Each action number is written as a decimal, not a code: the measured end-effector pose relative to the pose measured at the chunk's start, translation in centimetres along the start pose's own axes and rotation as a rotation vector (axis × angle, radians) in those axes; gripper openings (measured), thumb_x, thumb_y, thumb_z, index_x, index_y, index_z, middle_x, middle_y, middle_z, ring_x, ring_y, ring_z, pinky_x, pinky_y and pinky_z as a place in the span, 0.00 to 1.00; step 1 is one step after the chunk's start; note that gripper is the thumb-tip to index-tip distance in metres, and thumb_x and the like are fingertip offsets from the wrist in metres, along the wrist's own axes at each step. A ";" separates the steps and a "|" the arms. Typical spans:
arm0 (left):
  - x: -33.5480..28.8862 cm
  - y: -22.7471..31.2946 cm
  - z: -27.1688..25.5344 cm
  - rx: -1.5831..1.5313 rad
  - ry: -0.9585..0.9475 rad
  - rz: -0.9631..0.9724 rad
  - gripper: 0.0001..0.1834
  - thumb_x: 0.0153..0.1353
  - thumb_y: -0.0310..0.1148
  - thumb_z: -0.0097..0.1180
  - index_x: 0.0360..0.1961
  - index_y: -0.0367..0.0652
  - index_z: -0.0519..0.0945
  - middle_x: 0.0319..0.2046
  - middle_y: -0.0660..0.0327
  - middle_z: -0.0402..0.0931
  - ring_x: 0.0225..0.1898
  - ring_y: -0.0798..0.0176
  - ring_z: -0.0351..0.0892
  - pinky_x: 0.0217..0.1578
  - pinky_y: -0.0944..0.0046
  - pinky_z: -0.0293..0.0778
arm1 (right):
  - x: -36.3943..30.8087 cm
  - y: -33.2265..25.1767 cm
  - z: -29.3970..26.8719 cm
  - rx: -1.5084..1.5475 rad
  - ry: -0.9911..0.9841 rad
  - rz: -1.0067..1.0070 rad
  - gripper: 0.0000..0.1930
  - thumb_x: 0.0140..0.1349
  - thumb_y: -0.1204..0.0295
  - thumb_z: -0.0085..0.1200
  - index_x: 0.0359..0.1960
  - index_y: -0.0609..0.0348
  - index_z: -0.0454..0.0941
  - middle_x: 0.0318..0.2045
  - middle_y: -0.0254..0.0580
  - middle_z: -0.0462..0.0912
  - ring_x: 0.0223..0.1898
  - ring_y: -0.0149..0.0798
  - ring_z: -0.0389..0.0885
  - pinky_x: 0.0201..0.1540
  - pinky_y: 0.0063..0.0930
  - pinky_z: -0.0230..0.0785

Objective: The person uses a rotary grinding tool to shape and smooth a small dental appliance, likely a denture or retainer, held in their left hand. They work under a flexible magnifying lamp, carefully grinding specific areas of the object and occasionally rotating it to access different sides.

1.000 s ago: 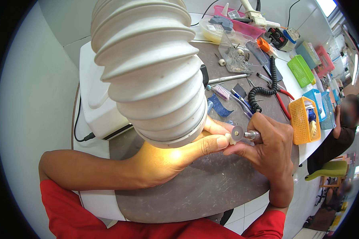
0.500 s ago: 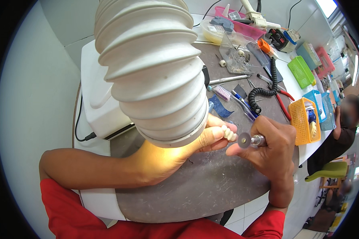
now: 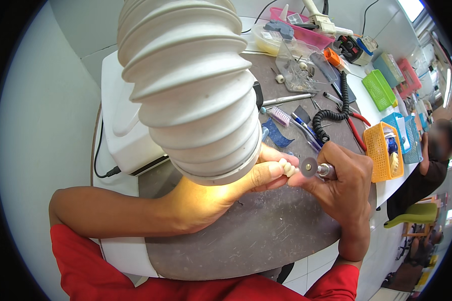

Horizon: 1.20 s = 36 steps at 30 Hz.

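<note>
Between thumb and fingers, my left hand [image 3: 246,180] pinches a dental bridge [image 3: 288,167], a short row of joined cream-coloured teeth. My right hand [image 3: 344,183] is wrapped round a rotary handpiece [image 3: 328,171] with a metal nose. A thin grey cutting disc [image 3: 309,167] is fitted at its tip, close to the right end of the bridge; whether they touch I cannot tell. The right thumb reaches up to the bridge and my left fingers. Above my left wrist hangs a ribbed white suction hose [image 3: 201,115], which hides part of that hand.
A white machine [image 3: 128,115] stands left of the hose. Beyond my hands lie a toothbrush [image 3: 278,116], red-handled pliers [image 3: 357,134], a coiled black cord [image 3: 344,95] and a clear tray [image 3: 299,75]. A yellow basket [image 3: 374,150] is at the right; farther off, another person [image 3: 422,175] sits.
The disc and handpiece have shifted slightly up and right, and the right thumb has moved closer to the bridge. The bridge is tilted a little differently in my left fingers.
</note>
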<state>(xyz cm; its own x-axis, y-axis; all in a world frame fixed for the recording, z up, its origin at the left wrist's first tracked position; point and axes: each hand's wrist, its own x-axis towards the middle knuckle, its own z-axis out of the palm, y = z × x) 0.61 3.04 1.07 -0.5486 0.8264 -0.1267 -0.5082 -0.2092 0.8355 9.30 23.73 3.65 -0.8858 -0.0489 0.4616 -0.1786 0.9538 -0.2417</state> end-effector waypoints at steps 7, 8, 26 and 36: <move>0.0 -0.3 -0.2 -0.019 0.002 0.029 0.04 0.69 0.25 0.57 0.42 0.39 0.76 0.53 0.52 0.78 0.52 0.65 0.78 0.55 0.62 0.74 | 0.2 -0.3 -0.1 -0.010 -0.020 -0.013 0.34 0.39 0.40 0.72 0.19 0.57 0.67 0.12 0.33 0.61 0.14 0.31 0.59 0.18 0.28 0.51; 0.0 -0.3 -0.2 -0.009 0.001 0.036 0.04 0.69 0.25 0.57 0.42 0.39 0.76 0.52 0.52 0.78 0.52 0.64 0.78 0.56 0.62 0.73 | 0.2 -0.3 -0.1 -0.003 -0.024 -0.017 0.34 0.39 0.39 0.72 0.19 0.57 0.67 0.12 0.33 0.61 0.14 0.32 0.60 0.18 0.28 0.51; 0.1 -0.7 -0.3 0.020 0.002 0.077 0.06 0.66 0.21 0.58 0.42 0.39 0.75 0.51 0.51 0.77 0.62 0.57 0.74 0.61 0.59 0.72 | 0.3 -0.5 -0.5 -0.046 -0.125 0.011 0.31 0.45 0.41 0.71 0.20 0.54 0.68 0.13 0.36 0.70 0.14 0.38 0.73 0.18 0.32 0.61; 0.1 -0.9 -0.4 0.065 -0.015 0.144 0.06 0.66 0.20 0.58 0.42 0.38 0.75 0.50 0.49 0.77 0.60 0.57 0.76 0.59 0.59 0.73 | 0.3 -0.7 -0.5 -0.037 -0.136 0.012 0.31 0.45 0.41 0.71 0.20 0.55 0.68 0.14 0.36 0.70 0.14 0.39 0.73 0.18 0.33 0.61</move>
<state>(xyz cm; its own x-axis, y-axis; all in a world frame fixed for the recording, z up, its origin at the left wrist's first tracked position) 0.74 3.05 0.06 -0.6024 0.7982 0.0043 -0.3806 -0.2919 0.8775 9.36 23.17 4.39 -0.9381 -0.0753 0.3381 -0.1544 0.9647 -0.2135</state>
